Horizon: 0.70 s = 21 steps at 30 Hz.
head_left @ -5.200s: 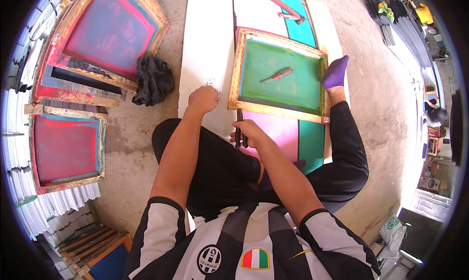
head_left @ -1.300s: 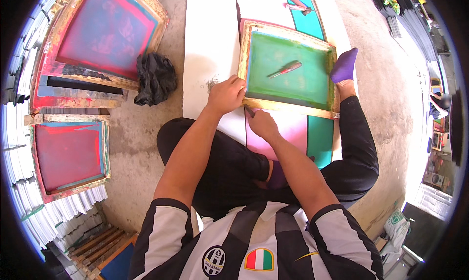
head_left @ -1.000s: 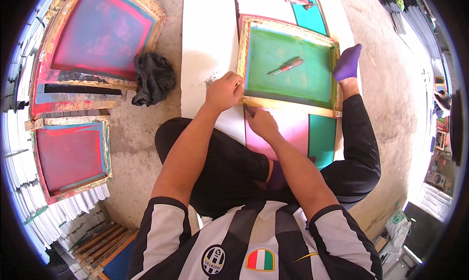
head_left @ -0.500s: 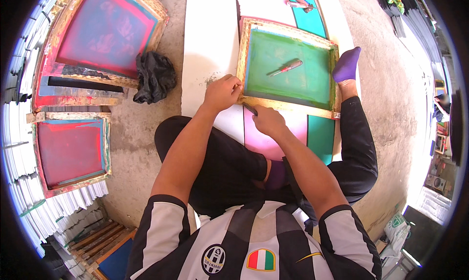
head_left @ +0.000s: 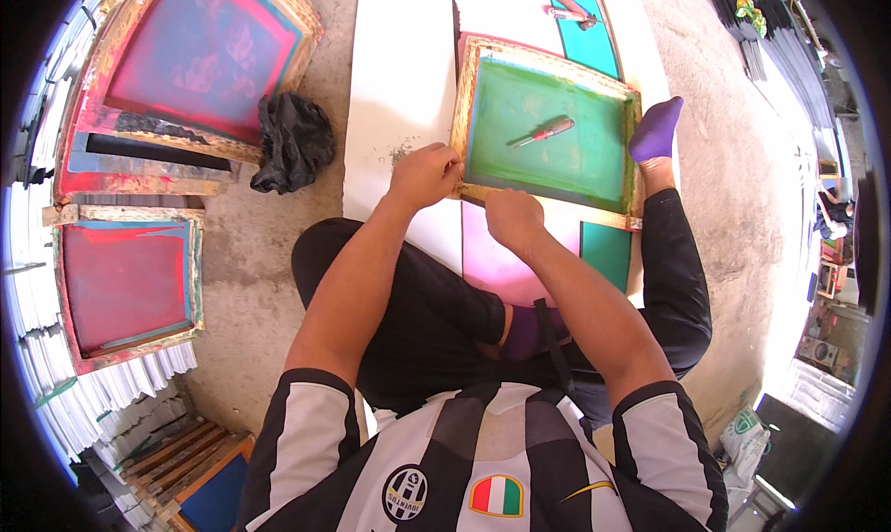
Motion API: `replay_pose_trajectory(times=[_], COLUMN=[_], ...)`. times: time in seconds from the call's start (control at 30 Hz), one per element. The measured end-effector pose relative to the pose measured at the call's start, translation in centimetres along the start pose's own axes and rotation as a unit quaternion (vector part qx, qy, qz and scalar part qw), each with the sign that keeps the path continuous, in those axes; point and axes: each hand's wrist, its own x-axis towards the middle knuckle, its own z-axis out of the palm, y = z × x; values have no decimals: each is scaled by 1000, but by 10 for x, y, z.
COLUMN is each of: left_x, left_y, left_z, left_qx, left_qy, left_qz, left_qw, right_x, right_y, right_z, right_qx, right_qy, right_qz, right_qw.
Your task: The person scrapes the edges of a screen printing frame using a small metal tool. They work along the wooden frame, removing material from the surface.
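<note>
A wooden screen-printing frame (head_left: 548,54) with green-stained mesh lies before me on striped boards. My left hand (head_left: 427,175) is closed at its near left corner, fingertips pinched together; whatever they hold is too small to make out. My right hand (head_left: 513,218) is closed in a fist at the frame's near rail, just right of that corner. It grips a slim dark tool, now mostly hidden by the fingers. A screwdriver (head_left: 543,131) with a reddish handle rests on the mesh. My purple-socked foot (head_left: 657,128) presses near the frame's right side.
A hammer (head_left: 580,17) lies on the boards at the far end. To the left are larger pink-stained screen frames (head_left: 306,31), a smaller red one (head_left: 130,286) and a crumpled black plastic bag (head_left: 292,142). Stacked white sheets (head_left: 56,384) line the left edge.
My right hand has shifted slightly up and turned over the frame's near rail, covering the dark tool that showed before. My left hand stays at the corner.
</note>
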Motion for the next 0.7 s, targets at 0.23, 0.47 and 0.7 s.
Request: replay_pose_trajectory(times=[0.23, 0.47, 0.7], left_x=[4, 4, 4], left_y=[7, 1, -4], left_z=[-2, 4, 6], left_qx=[3, -10, -20], left_qy=[-22, -20, -16], left_qz=[-15, -10, -14], left_qw=[1000, 1000, 1000], right_x=[-1, -3, -5], right_y=[3, 0, 2], right_z=[30, 35, 47], right_qx=[67, 110, 132], right_qy=[-1, -30, -13], right_qz=[81, 119, 108], right_qw=[994, 986, 985])
